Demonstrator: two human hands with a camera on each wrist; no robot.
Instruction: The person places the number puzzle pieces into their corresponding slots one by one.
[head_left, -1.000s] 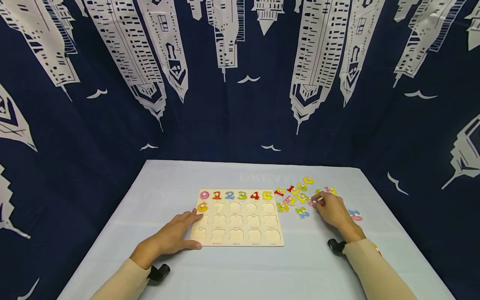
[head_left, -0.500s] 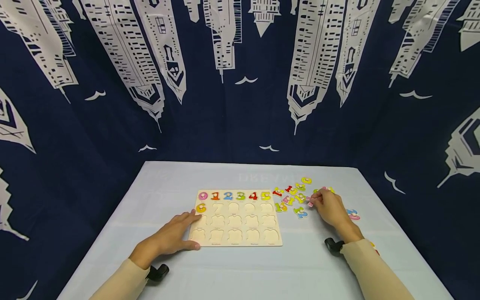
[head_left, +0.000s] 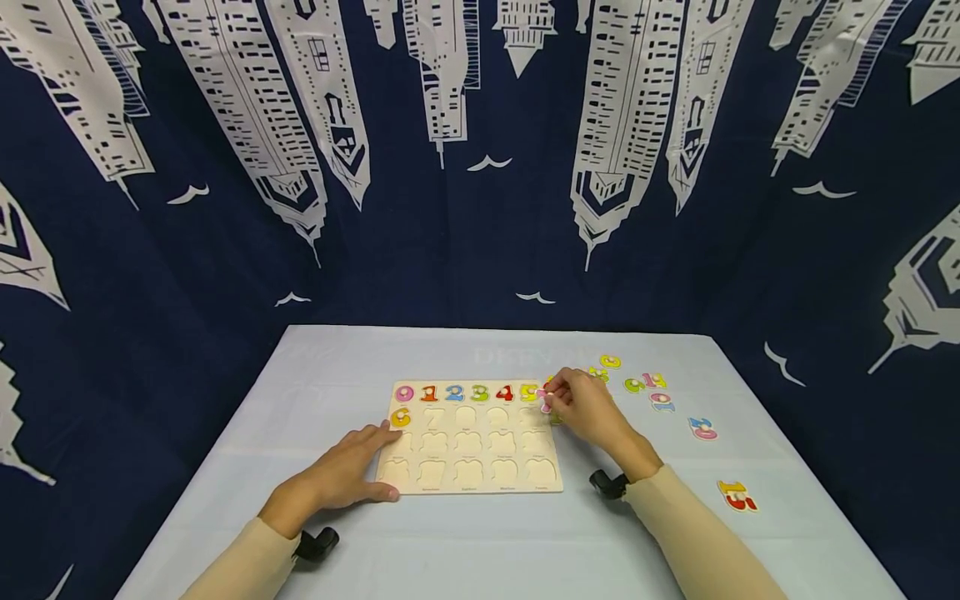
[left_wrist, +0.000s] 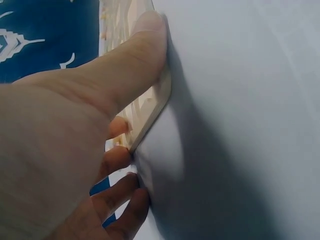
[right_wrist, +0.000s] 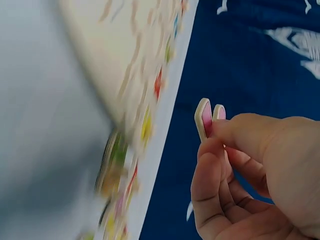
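A wooden number puzzle board (head_left: pixel 468 454) lies on the white table, with coloured numbers 0 to 6 in its upper slots and bare recesses below. My left hand (head_left: pixel 341 471) rests at the board's left side. In the left wrist view its thumb (left_wrist: pixel 145 42) lies on the board's edge, and the other fingers sit beside the corner. Between thumb and fingertips, my right hand (head_left: pixel 592 408) pinches a pink number piece (right_wrist: pixel 204 117) above the board's upper right corner. The fingers cover most of that piece, so its digit cannot be read.
Loose number pieces lie to the right: a yellow one (head_left: pixel 611 361), a pink and blue one (head_left: pixel 703 429), and a yellow and red one (head_left: pixel 737 496) nearer the front. Several more are partly behind the right hand. A dark blue patterned cloth (head_left: pixel 450 250) hangs behind the table.
My right hand has lifted the pink piece from among the loose pieces and carried it left to the board's upper right corner. The left hand stays at the board.
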